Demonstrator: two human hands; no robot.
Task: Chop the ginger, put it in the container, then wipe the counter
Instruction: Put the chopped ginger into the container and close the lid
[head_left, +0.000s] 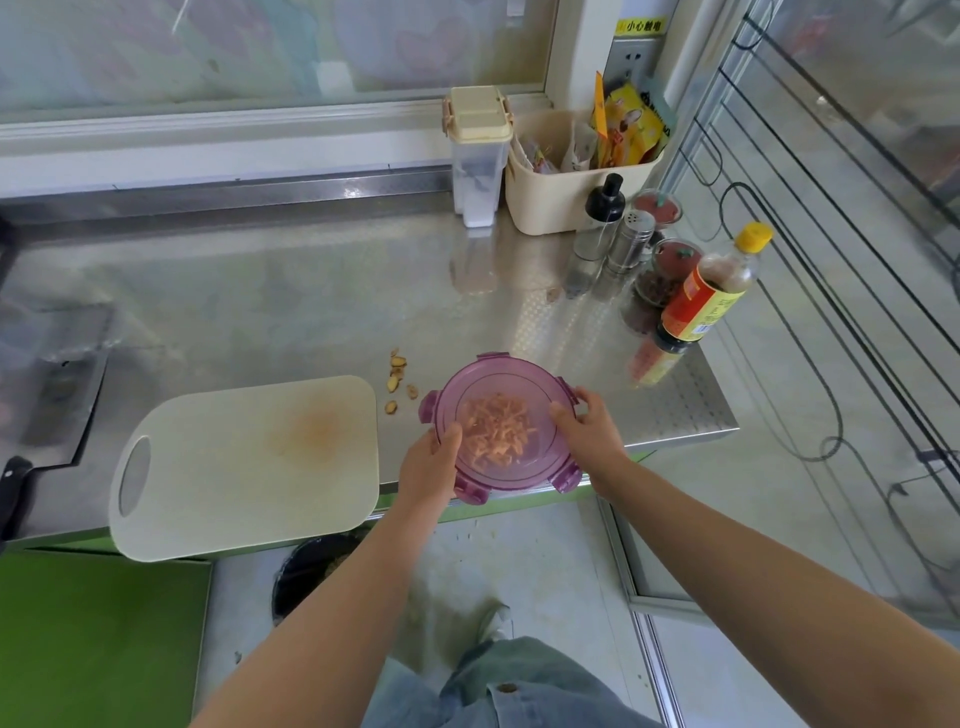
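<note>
A round container with a translucent purple lid (501, 395) sits near the front edge of the steel counter (260, 301). Chopped ginger (496, 431) shows through the lid. My left hand (431, 462) rests on the lid's left front rim. My right hand (589, 426) presses on the right rim by a clip. The white cutting board (234, 467) lies left of the container, bare except for an orange stain, its front edge overhanging the counter. Several ginger scraps (397, 382) lie on the counter between board and container.
A knife handle (15, 493) pokes in at the far left edge. At the back right stand a salt box (478, 156), a cream caddy (566, 192), shakers (618, 244), jars and a sauce bottle (711, 286). A bin (311, 571) sits on the floor below the board.
</note>
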